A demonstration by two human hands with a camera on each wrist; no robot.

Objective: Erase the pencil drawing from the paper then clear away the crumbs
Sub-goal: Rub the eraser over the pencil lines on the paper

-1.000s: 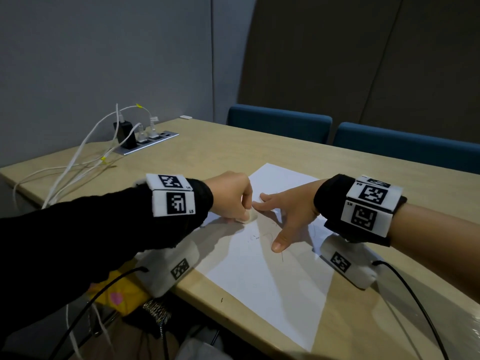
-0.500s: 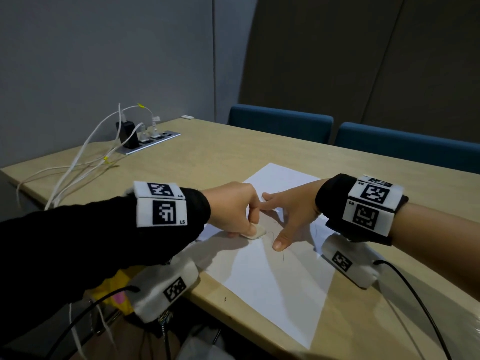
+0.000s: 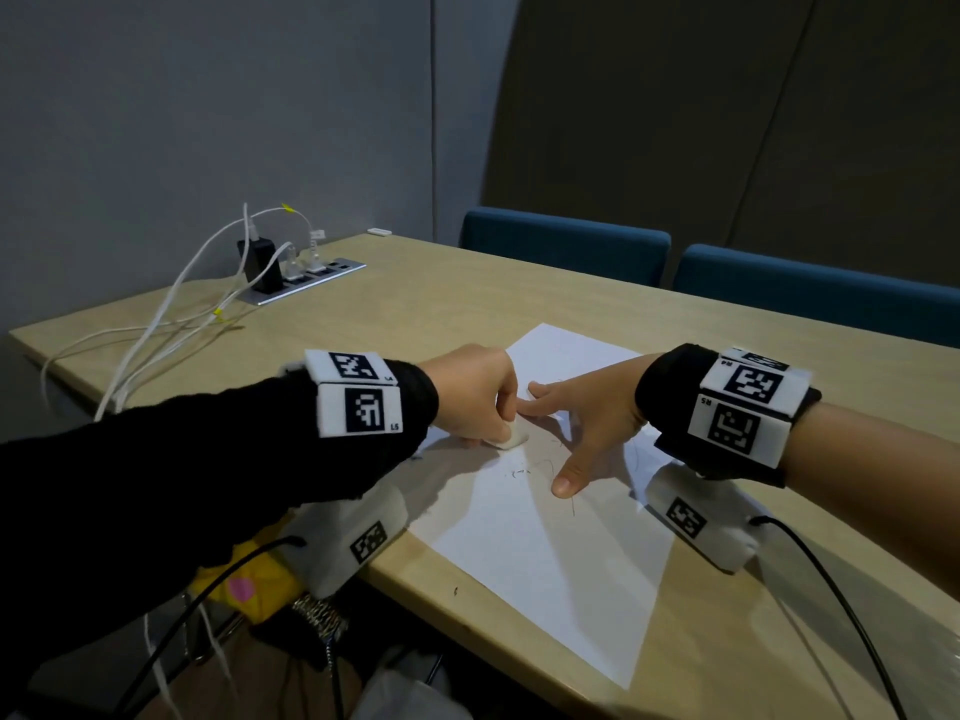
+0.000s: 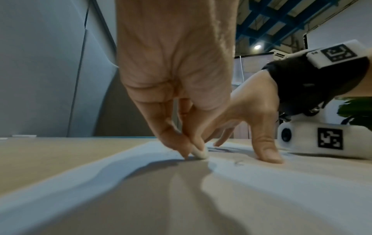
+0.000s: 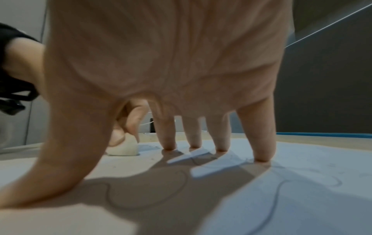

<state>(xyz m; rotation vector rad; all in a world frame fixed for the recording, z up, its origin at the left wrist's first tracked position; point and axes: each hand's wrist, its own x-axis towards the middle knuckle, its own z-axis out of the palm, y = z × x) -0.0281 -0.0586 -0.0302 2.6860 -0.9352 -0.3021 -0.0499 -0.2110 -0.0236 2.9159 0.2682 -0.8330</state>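
A white sheet of paper [image 3: 545,553] lies on the wooden table, with faint pencil lines [image 3: 545,466] near its middle. My left hand [image 3: 475,394] pinches a small white eraser [image 3: 514,438] and holds it down on the paper's left part. The eraser [image 4: 199,153] shows between thumb and fingertips in the left wrist view, and as a pale block [image 5: 122,147] in the right wrist view. My right hand [image 3: 587,423] lies spread on the sheet, straight fingers [image 5: 261,143] and thumb pressing it flat. Curved pencil lines [image 5: 277,190] run under that hand. Dark crumbs [image 3: 519,472] lie by the thumb.
A power strip [image 3: 304,275] with a black charger and white cables [image 3: 156,324] sits at the table's far left. Two blue chair backs [image 3: 566,246] stand behind the table. The near table edge [image 3: 467,610] runs close under the paper. A yellow item [image 3: 249,584] lies below the edge.
My left hand has rubbed the eraser toward the right thumb and then back to the left and a little farther away. The right hand has stayed pressed on the paper.
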